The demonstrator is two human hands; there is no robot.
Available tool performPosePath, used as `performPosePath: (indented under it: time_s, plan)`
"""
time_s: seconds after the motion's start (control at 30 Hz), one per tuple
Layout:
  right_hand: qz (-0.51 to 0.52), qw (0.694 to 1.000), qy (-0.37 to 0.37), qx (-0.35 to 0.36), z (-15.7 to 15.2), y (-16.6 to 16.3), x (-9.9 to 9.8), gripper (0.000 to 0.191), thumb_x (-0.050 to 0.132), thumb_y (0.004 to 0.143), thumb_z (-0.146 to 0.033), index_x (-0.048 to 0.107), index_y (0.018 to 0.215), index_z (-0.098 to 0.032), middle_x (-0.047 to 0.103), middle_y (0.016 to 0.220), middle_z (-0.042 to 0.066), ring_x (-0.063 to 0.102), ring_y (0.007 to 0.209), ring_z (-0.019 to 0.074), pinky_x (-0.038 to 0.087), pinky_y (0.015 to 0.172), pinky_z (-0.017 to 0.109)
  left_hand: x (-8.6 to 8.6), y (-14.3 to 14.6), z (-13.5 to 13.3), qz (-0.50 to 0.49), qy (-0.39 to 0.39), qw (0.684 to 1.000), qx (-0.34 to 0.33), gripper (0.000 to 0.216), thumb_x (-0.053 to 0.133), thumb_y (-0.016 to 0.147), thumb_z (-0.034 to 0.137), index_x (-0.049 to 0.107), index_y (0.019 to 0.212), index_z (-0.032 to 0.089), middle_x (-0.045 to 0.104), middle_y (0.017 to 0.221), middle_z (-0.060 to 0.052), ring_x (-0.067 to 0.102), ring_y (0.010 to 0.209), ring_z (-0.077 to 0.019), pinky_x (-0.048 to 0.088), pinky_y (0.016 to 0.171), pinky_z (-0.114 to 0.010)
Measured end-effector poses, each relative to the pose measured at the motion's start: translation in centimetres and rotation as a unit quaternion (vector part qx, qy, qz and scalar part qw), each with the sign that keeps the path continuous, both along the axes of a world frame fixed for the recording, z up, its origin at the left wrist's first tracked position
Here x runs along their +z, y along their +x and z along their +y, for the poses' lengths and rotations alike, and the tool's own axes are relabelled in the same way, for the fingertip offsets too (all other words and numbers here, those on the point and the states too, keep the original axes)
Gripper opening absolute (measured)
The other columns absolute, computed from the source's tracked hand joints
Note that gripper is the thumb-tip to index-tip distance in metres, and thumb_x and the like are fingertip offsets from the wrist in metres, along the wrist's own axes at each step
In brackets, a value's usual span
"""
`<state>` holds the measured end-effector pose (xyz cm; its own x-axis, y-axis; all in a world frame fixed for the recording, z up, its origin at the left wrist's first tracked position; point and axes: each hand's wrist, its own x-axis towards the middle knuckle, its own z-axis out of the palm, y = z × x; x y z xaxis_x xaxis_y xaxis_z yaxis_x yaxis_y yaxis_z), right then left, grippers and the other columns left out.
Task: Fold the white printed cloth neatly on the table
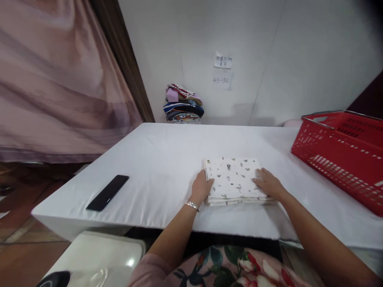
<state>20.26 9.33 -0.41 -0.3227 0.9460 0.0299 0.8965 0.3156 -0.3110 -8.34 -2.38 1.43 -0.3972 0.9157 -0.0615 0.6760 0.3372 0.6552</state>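
A white cloth with a small plant-like print (230, 175) lies on the white-covered table (158, 159), folded into a neat rectangle of several layers. My left hand (201, 187) grips its left edge, thumb over the top and the other fingers down along the side. At the opposite edge, my right hand (269, 184) holds the cloth with its fingers at the side and partly on the top layer. The fold edges face me. The undersides of both hands are hidden.
To the right stands a red plastic basket (338, 159) with metal handles. A black phone-like slab (107, 193) rests at the left. Folded fabrics (184, 104) are stacked beyond the far table edge, by a wall with paper notes (223, 61). A pink curtain (60, 79) hangs left.
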Motion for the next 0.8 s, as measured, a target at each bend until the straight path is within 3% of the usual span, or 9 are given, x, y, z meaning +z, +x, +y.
performPosePath:
  time_s: [0.17, 0.37, 0.5, 0.67, 0.8]
  plan:
    - [0.007, 1.0, -0.028, -0.006, -0.7, 0.8, -0.8, 0.059, 0.037, 0.087, -0.048, 0.039, 0.137, -0.017, 0.04, 0.142, 0.008, 0.029, 0.134, 0.0266, 0.028, 0.107, 0.041, 0.0, -0.1, 0.1, 0.032, 0.005, 0.999, -0.007, 0.045, 0.055, 0.081, 0.036, 0.044, 0.12, 0.018, 0.058, 0.118, -0.012, 0.056, 0.106, -0.0237, 0.04, 0.085, -0.03]
    - [0.008, 1.0, -0.025, -0.006, -0.7, 0.7, -0.8, 0.061, 0.036, 0.087, -0.05, 0.037, 0.138, -0.017, 0.039, 0.143, 0.009, 0.029, 0.133, 0.0266, 0.028, 0.107, 0.042, 1.0, 0.1, -0.4, 0.064, -0.083, 0.994, 0.002, 0.052, 0.046, 0.083, 0.053, 0.045, 0.117, 0.015, 0.066, 0.102, -0.015, 0.062, 0.095, -0.0273, 0.041, 0.075, -0.032]
    - [0.012, 1.0, -0.024, -0.006, -0.7, 0.7, -0.7, 0.06, 0.038, 0.087, -0.049, 0.038, 0.138, -0.018, 0.04, 0.142, 0.009, 0.031, 0.133, 0.0269, 0.028, 0.106, 0.043, 1.4, 0.3, -0.7, 0.052, -0.079, 0.995, -0.002, 0.057, 0.047, 0.081, 0.055, 0.041, 0.124, 0.017, 0.066, 0.103, -0.013, 0.062, 0.093, -0.0271, 0.042, 0.073, -0.032]
    - [0.045, 0.998, -0.039, -0.008, -0.7, 1.0, -0.6, 0.057, 0.041, 0.086, -0.045, 0.041, 0.136, -0.019, 0.041, 0.142, 0.007, 0.031, 0.133, 0.0259, 0.027, 0.108, 0.041, 0.5, 0.7, -0.8, -0.106, -0.017, 0.994, 0.034, 0.068, 0.058, 0.078, 0.049, 0.033, 0.132, 0.018, 0.065, 0.107, -0.011, 0.063, 0.092, -0.0215, 0.045, 0.074, -0.028]
    - [0.084, 0.995, -0.056, -0.021, -0.7, 1.1, -0.7, 0.058, 0.044, 0.084, -0.044, 0.041, 0.136, -0.019, 0.039, 0.143, 0.007, 0.03, 0.134, 0.0247, 0.027, 0.108, 0.04, -0.3, 0.9, -0.5, -0.292, 0.028, 0.953, 0.076, 0.07, 0.065, 0.076, 0.037, 0.032, 0.133, 0.013, 0.062, 0.111, -0.014, 0.063, 0.091, -0.0179, 0.048, 0.073, -0.024]
